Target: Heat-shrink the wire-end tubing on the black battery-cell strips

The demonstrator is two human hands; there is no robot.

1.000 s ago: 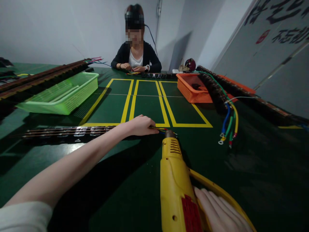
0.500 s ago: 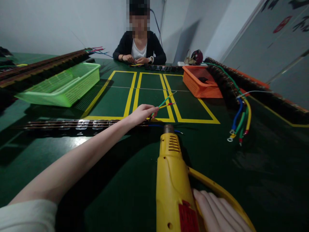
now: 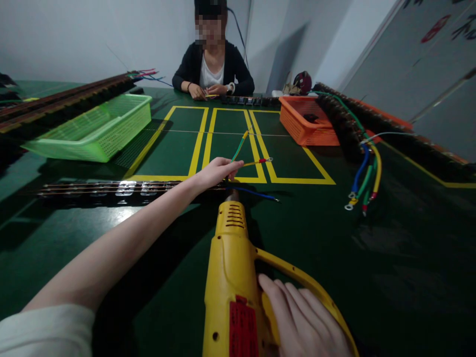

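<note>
My right hand (image 3: 307, 317) is wrapped around the handle of a yellow heat gun (image 3: 228, 267), whose metal nozzle (image 3: 233, 195) points away from me, just short of my left hand. Pinched in my left hand (image 3: 219, 169) are wires: a yellow wire (image 3: 253, 162) with a red sleeve and ring terminal, and a green wire (image 3: 238, 147) with a yellow sleeve at its tip. A blue wire (image 3: 256, 193) lies apart, low by the table. These wires come from the end of a long dark strip assembly (image 3: 92, 191) lying under my left forearm.
A green basket (image 3: 111, 131) stands at left beside long dark strips (image 3: 67, 101). At right are an orange basket (image 3: 297, 124) and more strips ending in coloured wires (image 3: 368, 173). Across the table a person (image 3: 213, 64) handles another strip. Yellow tape (image 3: 297, 181) marks the green tabletop.
The heat gun in my right hand has shifted left, its nozzle now closer to my left hand. The green wire's tip has swung left and more upright. My left hand still holds the wires.
</note>
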